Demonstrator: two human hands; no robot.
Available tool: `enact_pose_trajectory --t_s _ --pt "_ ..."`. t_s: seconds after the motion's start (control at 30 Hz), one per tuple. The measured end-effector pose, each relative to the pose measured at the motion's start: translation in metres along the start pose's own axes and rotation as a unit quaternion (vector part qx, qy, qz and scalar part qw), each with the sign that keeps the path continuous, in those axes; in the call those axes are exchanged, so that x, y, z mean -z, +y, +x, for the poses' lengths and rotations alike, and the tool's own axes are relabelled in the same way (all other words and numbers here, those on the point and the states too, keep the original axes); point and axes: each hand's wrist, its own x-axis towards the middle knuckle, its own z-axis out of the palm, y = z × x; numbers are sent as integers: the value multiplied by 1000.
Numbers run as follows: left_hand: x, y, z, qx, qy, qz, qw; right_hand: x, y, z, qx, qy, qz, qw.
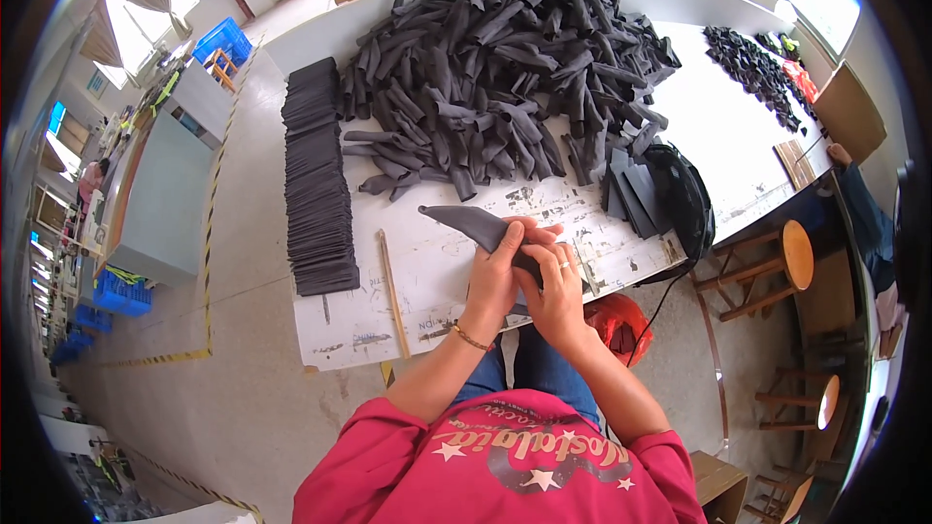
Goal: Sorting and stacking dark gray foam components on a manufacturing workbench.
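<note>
A dark grey piece of thin, soft material [468,223], rolled into a tapered tube, is held between my two hands over the front of the white table [364,330]. My left hand [493,281] is closed around its lower part, with the thumb along it. My right hand [551,281], wearing a ring, grips the same piece from the other side with bent fingers. The piece's narrow tip points up and to the left; its lower end is mostly hidden by my hands. Beyond them lies a big heap of similar dark curled pieces [505,49].
A long neat stack of flat dark pieces [318,184] lines the left edge, beside a thin wooden stick [392,291]. Flat dark sheets [636,194] lean by a black rounded object [691,199] at right. A red plastic bag [618,325] hangs below. Wooden stools [796,255] stand right.
</note>
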Motion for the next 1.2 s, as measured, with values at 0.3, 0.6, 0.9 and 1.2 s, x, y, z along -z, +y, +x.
enact_pose_trajectory --t_s 0.3,0.6,0.9,1.2 --pt "10 13 2 -22 82 8 996 24 1 -1 1 -102 -28 994" --pt "15 0 -4 -29 58 -10 998 7 -1 13 30 -112 10 993" --pt "11 13 -5 -31 92 -31 995 24 4 1 27 -123 -10 992" --pt "6 -2 -9 -26 68 -67 995 9 4 9 51 -59 8 997"
